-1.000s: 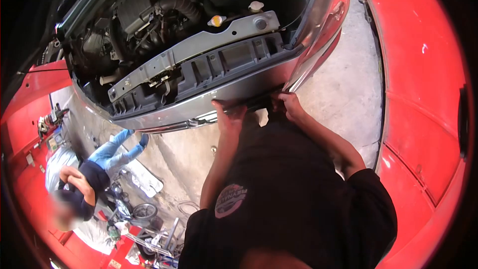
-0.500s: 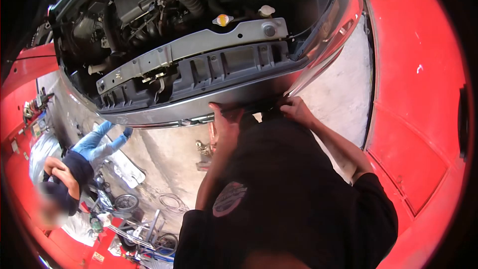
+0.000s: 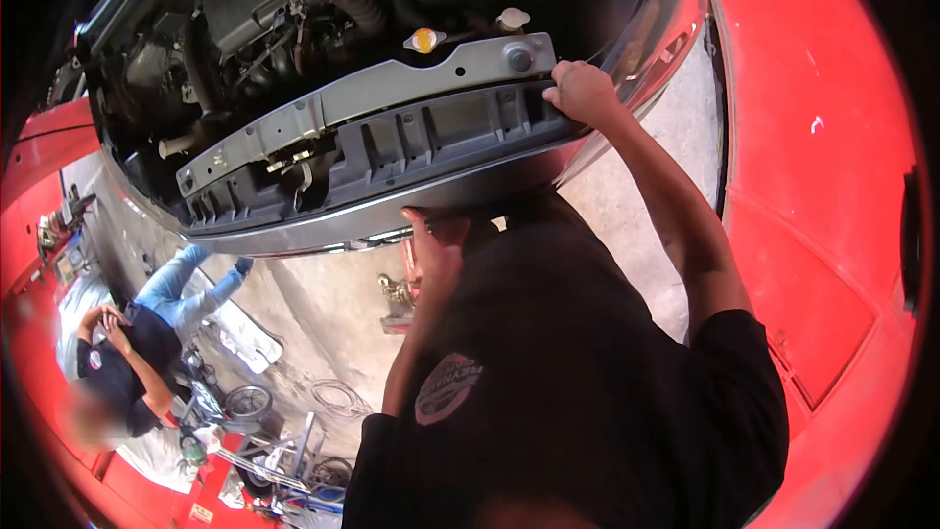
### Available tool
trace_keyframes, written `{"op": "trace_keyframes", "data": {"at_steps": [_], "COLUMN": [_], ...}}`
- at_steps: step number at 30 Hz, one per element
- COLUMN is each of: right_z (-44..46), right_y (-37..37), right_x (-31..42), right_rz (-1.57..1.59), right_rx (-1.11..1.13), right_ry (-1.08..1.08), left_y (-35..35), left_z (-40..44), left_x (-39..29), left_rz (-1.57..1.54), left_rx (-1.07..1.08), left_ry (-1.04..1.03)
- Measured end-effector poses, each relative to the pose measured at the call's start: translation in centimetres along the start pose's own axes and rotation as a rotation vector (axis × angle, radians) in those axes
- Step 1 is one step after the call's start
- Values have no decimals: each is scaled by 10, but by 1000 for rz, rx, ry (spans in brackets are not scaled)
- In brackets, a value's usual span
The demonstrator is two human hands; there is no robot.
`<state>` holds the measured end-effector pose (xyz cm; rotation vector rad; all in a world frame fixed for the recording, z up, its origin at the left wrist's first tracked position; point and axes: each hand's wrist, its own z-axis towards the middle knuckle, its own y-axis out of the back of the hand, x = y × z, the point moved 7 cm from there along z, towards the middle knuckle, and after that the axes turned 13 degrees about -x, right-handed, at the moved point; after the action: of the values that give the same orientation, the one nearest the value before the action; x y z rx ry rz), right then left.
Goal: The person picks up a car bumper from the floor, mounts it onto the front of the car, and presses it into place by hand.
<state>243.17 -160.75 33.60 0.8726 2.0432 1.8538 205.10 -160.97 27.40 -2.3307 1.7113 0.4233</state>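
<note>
A grey front bumper (image 3: 431,194) spans the open nose of a car, with a ribbed black plastic panel (image 3: 455,132) along its top. My left hand (image 3: 436,260) is at the bumper's near edge, its thumb pointing up against the face and its other fingers partly hidden. Farther right, my right hand (image 3: 586,96) curls its fingers over the right end of the black panel, close to the grey metal crossbar (image 3: 392,86). What its fingertips press on is hidden. My shirt front is close against the bumper.
The engine bay (image 3: 264,10) lies open beyond the crossbar, with a radiator cap (image 3: 424,40). A red vehicle panel (image 3: 813,137) stands close on the right. At left another person (image 3: 147,333) stands near wheels and metal parts (image 3: 284,451). A coiled cable (image 3: 338,398) is on the floor.
My right hand has moved up from the bumper's near edge to the right end of the black panel. My left hand stays at the bumper. The other person's arms have shifted.
</note>
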Motion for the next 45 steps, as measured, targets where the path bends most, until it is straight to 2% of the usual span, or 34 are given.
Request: {"op": "trace_keyframes", "data": {"at_steps": [3, 6, 12, 15, 18, 21, 24, 25, 29, 32, 33, 39, 45], "right_z": [5, 10, 12, 11, 7, -1, -13, -17, -19, -19, -19, -16, -13], "right_y": [0, -13, -14, -2, 12, 33, 49, 50, 27, 24, 22, 12, 7], "right_x": [-12, -29, -31, -22, -15, -9, 13, 24, 51, 67, 70, 76, 86], "right_rz": [218, 432, 509, 415, 499, 524, 678, 715, 616, 458, 366, 361, 226], "right_rx": [-20, 115, 187, 72, 50, -223, -177, -131, -90, -226, -201, -224, -159], "right_ry": [-22, -215, -290, -165, -163, 154, 216, 159, 270, 494, 493, 568, 623], "left_y": [5, 8, 14, 11, 12, 14, 14, 11, 11, 14, 13, 14, 13], "left_z": [18, 16, 24, 17, 22, 20, 18, 15, 16, 21, 22, 25, 26], "left_x": [5, 8, 11, 6, 9, 10, 8, 7, 7, 10, 10, 12, 12], "left_rz": [-2, -53, -59, -17, -31, -34, -7, 5, -15, -45, -52, -69, -81], "left_rx": [67, -16, -45, -6, -29, -45, -58, -59, -104, -103, -88, -81, -80], "left_ry": [-18, 38, 52, -12, 33, 38, 13, 14, 27, 27, 22, 18, 35]}}
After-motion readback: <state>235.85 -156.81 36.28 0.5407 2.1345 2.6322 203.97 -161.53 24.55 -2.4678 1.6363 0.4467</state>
